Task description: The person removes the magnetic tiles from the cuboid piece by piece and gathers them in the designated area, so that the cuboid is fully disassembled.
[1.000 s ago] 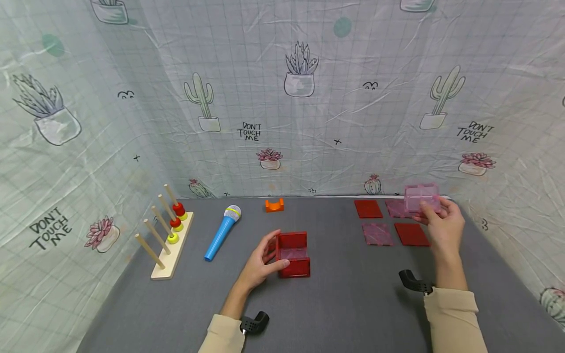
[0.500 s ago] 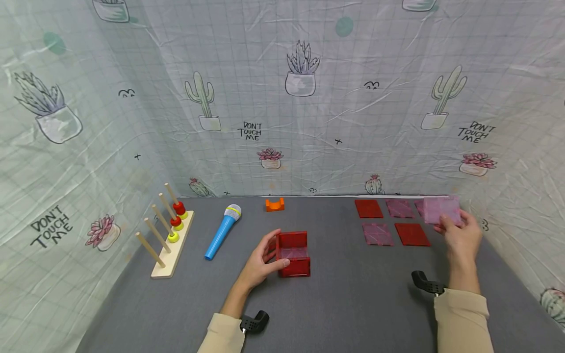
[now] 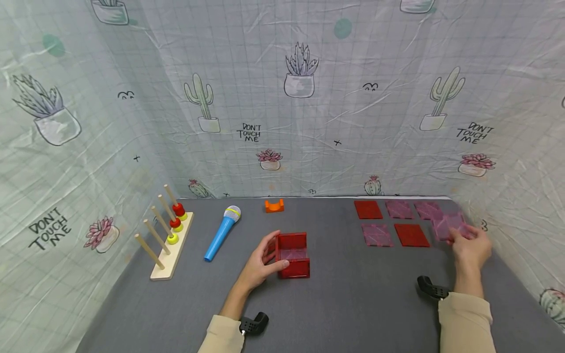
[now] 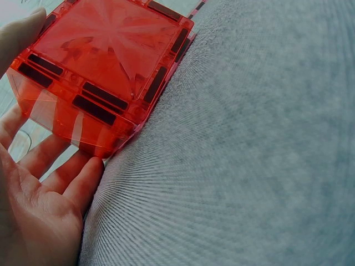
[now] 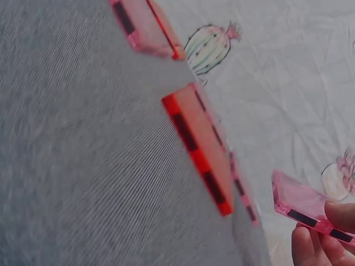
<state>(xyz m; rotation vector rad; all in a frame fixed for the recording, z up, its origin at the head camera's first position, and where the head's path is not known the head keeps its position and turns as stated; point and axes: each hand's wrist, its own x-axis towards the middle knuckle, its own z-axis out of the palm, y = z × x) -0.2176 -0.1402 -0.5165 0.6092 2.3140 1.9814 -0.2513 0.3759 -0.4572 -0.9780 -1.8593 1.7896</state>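
My left hand (image 3: 260, 262) grips the left side of a red, open-topped box of tiles (image 3: 296, 268), thumb on its front panel and fingers around its side. In the left wrist view the thumb and fingers of the hand (image 4: 44, 205) hold the translucent red panels (image 4: 105, 50) by the edges. Over at the far right, my right hand (image 3: 471, 249) pinches a translucent pink tile (image 3: 449, 225). That tile (image 5: 302, 197) appears raised between thumb and fingers (image 5: 313, 246) in the right wrist view.
Beside the pinched tile lie red tiles (image 3: 411, 235) and pink tiles (image 3: 377, 235) in two rows. An orange piece (image 3: 274, 206) sits at the back; a blue toy microphone (image 3: 220, 237) and a wooden peg stand (image 3: 176, 252) with rings are at the left. A printed cloth (image 3: 335, 113) hangs behind.
My right hand has moved right and toward the front with the pink tile, which has tilted flatter and come away from the back row. The left hand and the box have stayed in place.
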